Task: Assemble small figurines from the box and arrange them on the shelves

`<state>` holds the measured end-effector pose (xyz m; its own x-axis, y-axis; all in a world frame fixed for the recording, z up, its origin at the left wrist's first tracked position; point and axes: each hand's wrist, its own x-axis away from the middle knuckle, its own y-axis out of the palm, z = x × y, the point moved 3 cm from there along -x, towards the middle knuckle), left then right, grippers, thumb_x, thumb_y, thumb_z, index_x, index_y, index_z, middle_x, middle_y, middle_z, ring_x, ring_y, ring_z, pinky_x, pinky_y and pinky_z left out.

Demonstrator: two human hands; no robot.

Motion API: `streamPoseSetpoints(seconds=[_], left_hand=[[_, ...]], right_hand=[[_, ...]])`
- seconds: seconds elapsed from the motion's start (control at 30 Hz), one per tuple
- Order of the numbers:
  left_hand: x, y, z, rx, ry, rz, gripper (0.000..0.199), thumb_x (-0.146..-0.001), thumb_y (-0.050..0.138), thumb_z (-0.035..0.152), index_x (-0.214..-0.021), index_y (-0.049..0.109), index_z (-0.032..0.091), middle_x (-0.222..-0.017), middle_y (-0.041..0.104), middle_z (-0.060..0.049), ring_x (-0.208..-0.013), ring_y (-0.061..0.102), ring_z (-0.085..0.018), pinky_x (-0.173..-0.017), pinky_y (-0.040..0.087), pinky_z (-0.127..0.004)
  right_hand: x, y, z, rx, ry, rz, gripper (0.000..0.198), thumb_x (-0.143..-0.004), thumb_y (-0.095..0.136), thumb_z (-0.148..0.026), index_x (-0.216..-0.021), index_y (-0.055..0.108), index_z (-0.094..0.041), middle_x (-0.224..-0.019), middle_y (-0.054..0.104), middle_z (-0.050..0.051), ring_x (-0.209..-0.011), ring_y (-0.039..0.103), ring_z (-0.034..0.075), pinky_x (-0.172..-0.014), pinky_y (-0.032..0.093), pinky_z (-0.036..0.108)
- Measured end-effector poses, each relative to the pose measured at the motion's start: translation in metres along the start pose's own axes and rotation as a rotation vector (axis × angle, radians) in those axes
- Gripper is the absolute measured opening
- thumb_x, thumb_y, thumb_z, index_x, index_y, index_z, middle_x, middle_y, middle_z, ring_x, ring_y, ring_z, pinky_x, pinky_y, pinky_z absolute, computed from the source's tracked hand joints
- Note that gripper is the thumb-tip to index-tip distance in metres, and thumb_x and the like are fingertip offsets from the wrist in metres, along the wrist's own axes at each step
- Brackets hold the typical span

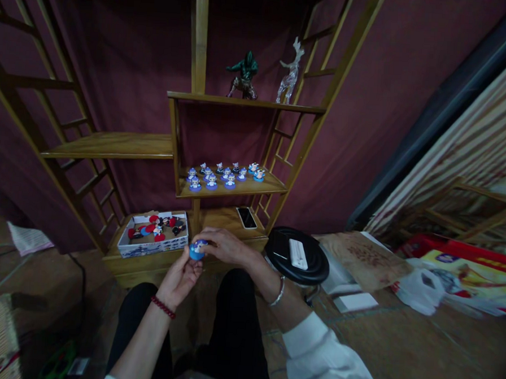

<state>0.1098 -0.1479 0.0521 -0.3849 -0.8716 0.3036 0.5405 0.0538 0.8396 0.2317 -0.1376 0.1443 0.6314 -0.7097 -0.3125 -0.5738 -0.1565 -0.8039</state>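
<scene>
Grasping a rounded blue toy (196, 254) between their fingertips, the left hand (181, 281) and right hand (224, 246) partly hide it in front of wooden shelves (273, 185); I can't make out its details.

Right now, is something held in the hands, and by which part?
Yes, a small figurine: the left hand grips its blue base; the right hand is at its upper side.

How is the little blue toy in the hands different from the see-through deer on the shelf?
The blue and white rounded toy is held by the left hand and right hand; the clear, glassy deer figurine stands on a brown wooden shelf. The toy is squat; the deer is tall and slim.
</scene>
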Motion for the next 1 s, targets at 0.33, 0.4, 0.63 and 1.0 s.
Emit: streamPoseSetpoints(seconds=[0.33, 0.4, 0.63, 1.0], left_hand=[[-0.004, 0.006, 0.006, -0.006, 0.021, 0.001, 0.016, -0.083, 0.047, 0.020, -0.075, 0.058, 0.011, -0.067, 0.060, -0.005, -0.057, 0.057, -0.010, -0.051, 0.048, -0.018], [-0.005, 0.009, 0.008, 0.017, 0.028, -0.003, 0.014, -0.082, 0.048, 0.019, -0.076, 0.058, 0.011, -0.066, 0.060, -0.005, -0.058, 0.057, -0.010, -0.051, 0.048, -0.018], [-0.008, 0.020, 0.012, 0.022, 0.011, -0.019, 0.016, -0.083, 0.047, 0.021, -0.080, 0.059, 0.011, -0.070, 0.061, -0.005, -0.060, 0.058, -0.010, -0.053, 0.049, -0.018], [-0.014, 0.019, 0.007, 0.023, -0.003, -0.055, 0.016, -0.083, 0.046, 0.019, -0.081, 0.060, 0.011, -0.073, 0.061, -0.006, -0.064, 0.059, -0.011, -0.054, 0.050, -0.019]], right_hand=[[-0.002, 0.004, 0.014, -0.070, 0.206, 0.160, 0.041, -0.076, 0.058, -0.024, -0.116, 0.049, -0.022, -0.090, 0.062, 0.001, -0.075, 0.056, 0.012, -0.069, 0.042, 0.024], [-0.003, 0.007, 0.017, -0.112, 0.224, 0.185, 0.037, -0.076, 0.058, -0.025, -0.112, 0.052, -0.022, -0.089, 0.062, 0.001, -0.073, 0.056, 0.012, -0.067, 0.043, 0.024], [-0.005, 0.003, 0.020, -0.223, 0.216, 0.265, 0.034, -0.075, 0.059, -0.024, -0.108, 0.055, -0.021, -0.091, 0.063, 0.001, -0.079, 0.057, 0.013, -0.074, 0.044, 0.026], [-0.005, -0.003, 0.020, -0.202, 0.200, 0.298, 0.028, -0.074, 0.060, -0.025, -0.102, 0.060, -0.021, -0.094, 0.064, 0.002, -0.085, 0.058, 0.014, -0.077, 0.044, 0.027]])
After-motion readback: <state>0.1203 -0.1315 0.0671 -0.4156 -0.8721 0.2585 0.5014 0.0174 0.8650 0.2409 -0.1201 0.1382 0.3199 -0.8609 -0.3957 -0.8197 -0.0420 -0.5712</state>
